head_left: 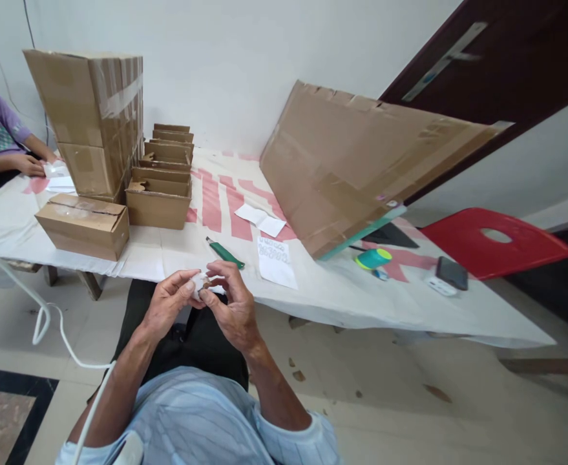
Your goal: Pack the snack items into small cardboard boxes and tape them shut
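The single head-worn camera looks forward and down from above the light-blue shirt (201, 420), with the left hand (168, 302) and right hand (235, 310) close below. Its wide view spans the table (351, 316) to the white wall (230, 58); the door (521, 58) slants at upper right, perhaps from head tilt.

My shirt (206, 413) is pale blue with faint darker lines; my trousers (141, 310) are black. The little thing (198, 283) I hold looks white, perhaps with some brown, but it's too small to be sure. The tablecloth (322, 307) is white with pinkish-red bands, the cutter (226, 252) green, the boxes (157, 210) plain brown, the chair (458, 248) bright red, the door (521, 51) dark maroon.
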Motion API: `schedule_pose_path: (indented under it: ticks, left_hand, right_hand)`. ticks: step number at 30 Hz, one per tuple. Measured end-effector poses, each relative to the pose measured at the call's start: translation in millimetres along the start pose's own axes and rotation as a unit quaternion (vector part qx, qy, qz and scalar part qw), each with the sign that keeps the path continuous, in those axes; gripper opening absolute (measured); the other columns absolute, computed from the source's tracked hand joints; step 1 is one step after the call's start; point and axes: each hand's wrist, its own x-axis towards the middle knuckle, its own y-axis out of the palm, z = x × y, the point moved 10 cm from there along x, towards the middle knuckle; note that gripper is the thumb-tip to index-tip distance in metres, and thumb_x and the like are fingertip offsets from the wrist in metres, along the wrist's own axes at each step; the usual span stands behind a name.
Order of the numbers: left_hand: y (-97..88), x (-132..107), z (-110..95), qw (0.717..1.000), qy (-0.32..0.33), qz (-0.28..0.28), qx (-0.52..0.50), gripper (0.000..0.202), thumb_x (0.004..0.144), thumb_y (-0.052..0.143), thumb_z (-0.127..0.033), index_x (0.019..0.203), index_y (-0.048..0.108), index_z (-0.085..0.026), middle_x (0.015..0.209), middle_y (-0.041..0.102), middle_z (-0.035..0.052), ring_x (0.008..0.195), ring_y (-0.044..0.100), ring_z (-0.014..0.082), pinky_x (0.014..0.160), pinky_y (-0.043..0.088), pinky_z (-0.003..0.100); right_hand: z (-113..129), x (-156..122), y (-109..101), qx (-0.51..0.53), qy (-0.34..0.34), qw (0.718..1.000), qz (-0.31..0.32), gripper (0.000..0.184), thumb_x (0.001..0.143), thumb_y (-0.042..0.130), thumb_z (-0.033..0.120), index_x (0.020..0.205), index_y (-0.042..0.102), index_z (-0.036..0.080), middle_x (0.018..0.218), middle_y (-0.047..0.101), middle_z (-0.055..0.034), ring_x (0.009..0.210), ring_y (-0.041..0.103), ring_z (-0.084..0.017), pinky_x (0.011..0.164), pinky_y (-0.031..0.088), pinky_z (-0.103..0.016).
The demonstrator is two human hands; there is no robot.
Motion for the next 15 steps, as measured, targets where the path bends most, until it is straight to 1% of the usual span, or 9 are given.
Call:
schedule_pose_path:
  ticks: [1, 2, 4, 5, 8, 10, 12, 14, 15]
  left_hand:
    - [1.0, -0.9, -3.8, 0.999, 0.012, 0.005, 0.032, 0.055, 0.083, 0.091, -0.054, 0.122, 0.082, -0.017, 0.109, 0.082, 0.0118, 0.078, 0.073, 0.0164, 0.073, 0.06, 0.028]
    - [3.0, -2.0, -8.5, 0.997, 0.025, 0.014, 0.065, 0.057, 0.085, 0.088, -0.057, 0.125, 0.082, -0.016, 0.114, 0.082, 0.0133, 0.083, 0.074, 0.0188, 0.075, 0.06, 0.029]
    - [9.0, -4.7, -18.7, 0.99, 0.047, 0.036, 0.132, 0.06, 0.089, 0.082, -0.06, 0.131, 0.08, -0.016, 0.12, 0.081, 0.0145, 0.092, 0.075, 0.0232, 0.08, 0.061, 0.031]
    - [12.3, -6.2, -23.2, 0.984, 0.054, 0.046, 0.163, 0.061, 0.091, 0.079, -0.061, 0.133, 0.079, -0.016, 0.121, 0.081, 0.0145, 0.094, 0.074, 0.0242, 0.082, 0.061, 0.032]
    - [20.2, -9.7, -31.5, 0.968, 0.062, 0.067, 0.232, 0.064, 0.095, 0.072, -0.064, 0.138, 0.077, -0.017, 0.125, 0.08, 0.0137, 0.089, 0.074, 0.0226, 0.082, 0.062, 0.033]
    - [24.3, -11.0, -33.4, 0.959, 0.068, 0.073, 0.266, 0.065, 0.097, 0.068, -0.065, 0.142, 0.074, -0.017, 0.129, 0.079, 0.0133, 0.083, 0.072, 0.02, 0.081, 0.061, 0.032]
    - [28.0, -11.7, -32.9, 0.95, 0.08, 0.075, 0.294, 0.065, 0.1, 0.064, -0.064, 0.144, 0.073, -0.017, 0.12, 0.08, 0.012, 0.076, 0.068, 0.0173, 0.078, 0.059, 0.031]
    - [31.6, -11.8, -30.7, 0.943, 0.095, 0.077, 0.311, 0.062, 0.104, 0.059, -0.062, 0.143, 0.073, -0.015, 0.104, 0.079, 0.0093, 0.071, 0.063, 0.0151, 0.074, 0.055, 0.03]
    - [33.1, -11.7, -29.7, 0.941, 0.103, 0.078, 0.314, 0.061, 0.106, 0.056, -0.062, 0.142, 0.073, -0.015, 0.097, 0.077, 0.0079, 0.069, 0.061, 0.0145, 0.073, 0.054, 0.029]
  right_hand:
    - [-1.4, 0.1, 1.8, 0.007, 0.008, 1.0, 0.015, 0.035, 0.093, 0.075, 0.029, 0.127, 0.068, 0.028, 0.128, 0.064, -0.0063, 0.109, 0.066, -0.02, 0.092, 0.057, -0.035]
    - [-1.8, 0.2, 3.9, 0.014, 0.012, 0.999, 0.03, 0.036, 0.093, 0.074, 0.029, 0.128, 0.068, 0.029, 0.131, 0.063, -0.0068, 0.113, 0.065, -0.021, 0.094, 0.057, -0.035]
    - [-0.9, 0.7, 6.7, 0.029, 0.013, 0.998, 0.049, 0.031, 0.093, 0.072, 0.027, 0.124, 0.07, 0.028, 0.128, 0.063, -0.0068, 0.116, 0.064, -0.022, 0.096, 0.056, -0.035]
    - [-0.6, 1.1, 7.4, 0.037, 0.014, 0.998, 0.052, 0.027, 0.092, 0.071, 0.026, 0.119, 0.071, 0.027, 0.126, 0.062, -0.0065, 0.116, 0.064, -0.021, 0.096, 0.056, -0.035]
    - [-2.0, 1.3, 7.8, 0.07, 0.02, 0.996, 0.043, 0.018, 0.09, 0.071, 0.022, 0.107, 0.07, 0.026, 0.12, 0.06, -0.0051, 0.11, 0.064, -0.02, 0.093, 0.056, -0.032]
    - [-5.1, 0.1, 9.2, 0.097, 0.032, 0.994, 0.038, 0.015, 0.089, 0.072, 0.023, 0.104, 0.068, 0.025, 0.119, 0.058, -0.0045, 0.104, 0.063, -0.018, 0.086, 0.057, -0.03]
    - [-9.5, -2.1, 12.0, 0.133, 0.054, 0.989, 0.037, 0.014, 0.091, 0.073, 0.026, 0.103, 0.065, 0.026, 0.121, 0.055, -0.0039, 0.091, 0.063, -0.015, 0.074, 0.058, -0.027]
    - [-13.5, -4.3, 16.0, 0.172, 0.08, 0.981, 0.043, 0.014, 0.094, 0.073, 0.032, 0.101, 0.062, 0.026, 0.124, 0.055, -0.0034, 0.076, 0.06, -0.011, 0.062, 0.056, -0.025]
    - [-14.6, -5.1, 18.1, 0.188, 0.091, 0.977, 0.048, 0.016, 0.095, 0.073, 0.034, 0.101, 0.061, 0.026, 0.126, 0.055, -0.0033, 0.071, 0.058, -0.01, 0.059, 0.055, -0.025]
